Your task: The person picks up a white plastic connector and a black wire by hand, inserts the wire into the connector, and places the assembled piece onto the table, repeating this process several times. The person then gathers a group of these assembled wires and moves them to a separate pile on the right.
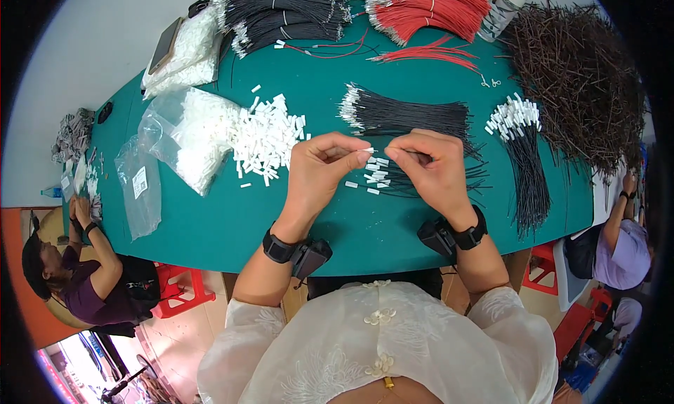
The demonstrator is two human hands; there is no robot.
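Left of the left hand (319,171), an open clear bag (184,134) spilling white plastic connectors (267,138). Left hand pinching one small white connector (366,150); right hand (430,167) pinching a thin black wire (393,154), fingertips nearly touching. Beyond the hands, a black wire bundle (411,115); below them, loose connectors and wires, partly hidden.

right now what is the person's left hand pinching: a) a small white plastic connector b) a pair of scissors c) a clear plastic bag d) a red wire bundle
a: the left hand pinches a small white connector between its fingertips, held toward the right hand, which grips a thin black wire over the green table.
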